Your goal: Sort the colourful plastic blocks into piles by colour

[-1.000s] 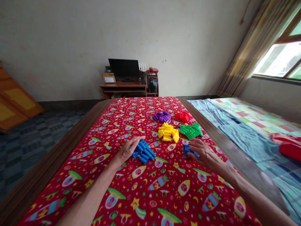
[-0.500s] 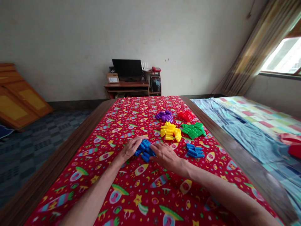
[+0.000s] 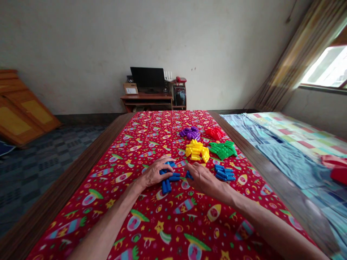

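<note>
Small blue plastic pieces (image 3: 166, 186) lie in a loose pile on the red patterned cloth. My left hand (image 3: 155, 172) rests over this pile from the left, its thumb and fingers bent but apart, touching the pieces and covering some of them. To the right, my right hand (image 3: 203, 178) has its fingers closed around blue plastic pieces (image 3: 189, 176); how many it holds is hidden. Beyond its wrist sits a smaller group of blue pieces (image 3: 225, 173), laid side by side.
Farther back are piles of yellow pieces (image 3: 195, 150), green pieces (image 3: 223, 150), purple pieces (image 3: 190, 133) and red pieces (image 3: 215, 133). The cloth (image 3: 162, 231) covers a dark wooden table (image 3: 253, 162). A bed (image 3: 287, 144) stands along the right side.
My right hand has moved right, away from the pile, with blue pieces in its fingers. The left hand has shifted onto the pile, whose pieces now lie more spread out.
</note>
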Action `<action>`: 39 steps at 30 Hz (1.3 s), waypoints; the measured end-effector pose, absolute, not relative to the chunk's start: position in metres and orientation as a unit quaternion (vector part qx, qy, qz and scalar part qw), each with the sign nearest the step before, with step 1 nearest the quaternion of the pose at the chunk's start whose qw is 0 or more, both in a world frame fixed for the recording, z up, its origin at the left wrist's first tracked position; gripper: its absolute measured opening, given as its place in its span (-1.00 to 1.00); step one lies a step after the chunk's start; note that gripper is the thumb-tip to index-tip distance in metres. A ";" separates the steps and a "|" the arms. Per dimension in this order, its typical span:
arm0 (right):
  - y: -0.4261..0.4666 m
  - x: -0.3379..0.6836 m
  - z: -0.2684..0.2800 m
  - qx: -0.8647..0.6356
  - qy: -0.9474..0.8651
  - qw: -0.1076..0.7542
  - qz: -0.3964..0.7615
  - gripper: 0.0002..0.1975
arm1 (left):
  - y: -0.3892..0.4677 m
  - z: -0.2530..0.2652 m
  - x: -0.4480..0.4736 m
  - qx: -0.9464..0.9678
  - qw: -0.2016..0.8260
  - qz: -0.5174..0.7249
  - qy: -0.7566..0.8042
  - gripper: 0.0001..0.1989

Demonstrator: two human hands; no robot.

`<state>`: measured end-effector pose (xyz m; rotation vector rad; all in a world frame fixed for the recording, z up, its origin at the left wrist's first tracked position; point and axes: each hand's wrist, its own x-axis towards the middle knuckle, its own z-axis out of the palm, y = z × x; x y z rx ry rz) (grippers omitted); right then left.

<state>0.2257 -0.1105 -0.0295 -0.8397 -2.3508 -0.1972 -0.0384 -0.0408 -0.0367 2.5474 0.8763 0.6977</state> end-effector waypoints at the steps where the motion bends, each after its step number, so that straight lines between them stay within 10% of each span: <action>1: -0.113 0.233 -0.026 -0.343 -0.892 0.285 -0.077 -0.57 | -0.041 -0.037 -0.038 0.899 0.181 0.249 0.311 -0.73; 7: -0.120 0.272 -0.002 -0.466 -0.866 0.152 -0.101 -0.86 | -0.043 -0.030 -0.035 0.888 0.204 0.271 0.311 -0.68; 20: -0.096 0.168 -0.013 -0.313 -0.944 0.097 -0.019 -0.77 | -0.041 -0.043 -0.044 0.809 0.289 0.325 0.395 -0.49; 39: -0.124 0.300 0.018 -0.462 -0.861 0.215 -0.009 -0.75 | -0.040 -0.041 -0.041 0.787 0.312 0.352 0.399 -0.47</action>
